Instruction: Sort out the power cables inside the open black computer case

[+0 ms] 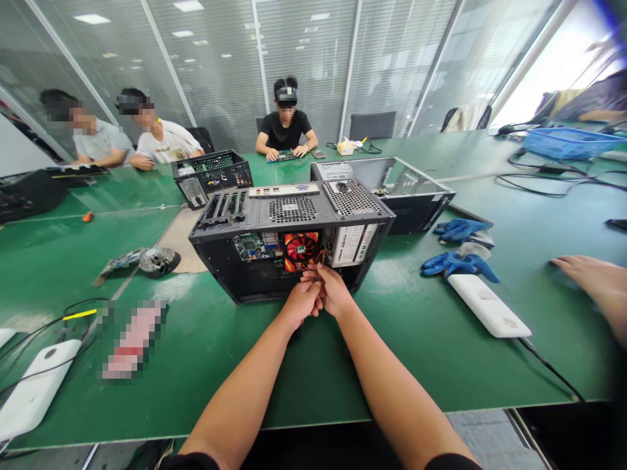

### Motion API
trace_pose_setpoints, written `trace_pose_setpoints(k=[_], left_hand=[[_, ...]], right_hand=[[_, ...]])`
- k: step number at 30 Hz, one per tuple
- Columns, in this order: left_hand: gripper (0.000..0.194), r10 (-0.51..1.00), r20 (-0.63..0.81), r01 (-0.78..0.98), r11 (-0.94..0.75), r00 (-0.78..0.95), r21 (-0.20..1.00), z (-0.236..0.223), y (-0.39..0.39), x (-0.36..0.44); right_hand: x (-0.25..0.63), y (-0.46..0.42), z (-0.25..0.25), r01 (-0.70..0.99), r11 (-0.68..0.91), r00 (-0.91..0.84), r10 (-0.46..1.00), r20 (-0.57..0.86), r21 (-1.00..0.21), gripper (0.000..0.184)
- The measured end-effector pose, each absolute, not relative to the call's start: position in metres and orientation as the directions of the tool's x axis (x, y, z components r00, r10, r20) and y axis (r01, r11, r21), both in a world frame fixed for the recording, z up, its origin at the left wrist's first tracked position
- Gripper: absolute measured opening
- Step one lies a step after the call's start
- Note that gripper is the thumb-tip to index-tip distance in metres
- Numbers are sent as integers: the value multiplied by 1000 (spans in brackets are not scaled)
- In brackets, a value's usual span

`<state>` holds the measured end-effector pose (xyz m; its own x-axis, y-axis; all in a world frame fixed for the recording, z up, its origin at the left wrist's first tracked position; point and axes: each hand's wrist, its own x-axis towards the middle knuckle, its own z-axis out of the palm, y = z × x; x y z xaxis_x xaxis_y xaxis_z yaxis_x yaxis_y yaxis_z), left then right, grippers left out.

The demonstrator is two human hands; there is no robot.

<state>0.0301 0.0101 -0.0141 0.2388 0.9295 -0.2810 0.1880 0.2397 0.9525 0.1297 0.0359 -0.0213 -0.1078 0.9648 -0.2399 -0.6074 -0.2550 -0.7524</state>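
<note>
A black computer case (230, 225) lies in front of me with its open side facing me. Inside show a green motherboard (257, 247), a red cooling fan (300, 250) and a power supply (353, 245) with a white label. Thin coloured wires (322, 256) run down beside the fan to my fingers. My left hand (302, 301) and my right hand (336, 289) meet at the case's lower opening, fingers closed and pinching at these wires. The fingers partly hide what lies between them.
Another case (411, 209) stands behind to the right, and a third (213, 173) behind to the left. Blue gloves (458, 264) and a white power bank (490, 305) lie at right, near another person's hand (588, 281). Across the table, a person (287, 130) handles a circuit board (287, 156).
</note>
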Motion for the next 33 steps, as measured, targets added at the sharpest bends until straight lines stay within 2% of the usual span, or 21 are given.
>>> trace_pose_setpoints(k=[6,12,18,21,25,28,30,33], left_hand=[[34,890,-321,-33,350,322,936,-13,10,31],[22,849,-338,-368,490,405,790,-12,14,32],[27,770,-452,-429,630,450,647,-6,19,27],[21,803,-427,-431,588,416,684,-6,20,28],[19,876,-358,-295,453,324,841,-11,19,32],[22,944,-242,-14,252,226,968,-15,20,33],[21,977,-123,245,77,176,966,-15,19,32],[19,987,18,541,-103,160,834,-11,15,31]], right_hand=[[135,35,-24,-531,-305,-178,952,-248,-791,31],[137,32,-17,-529,-336,-189,942,-278,-779,28],[139,34,-17,-608,-343,-221,939,-263,-716,18],[140,35,-19,-613,-341,-226,940,-255,-713,17],[139,34,-19,-588,-324,-212,946,-246,-741,20],[137,33,-17,-577,-307,-194,952,-237,-757,23],[135,33,-17,-569,-292,-180,956,-231,-768,25],[133,35,-20,-567,-257,-147,966,-212,-783,25]])
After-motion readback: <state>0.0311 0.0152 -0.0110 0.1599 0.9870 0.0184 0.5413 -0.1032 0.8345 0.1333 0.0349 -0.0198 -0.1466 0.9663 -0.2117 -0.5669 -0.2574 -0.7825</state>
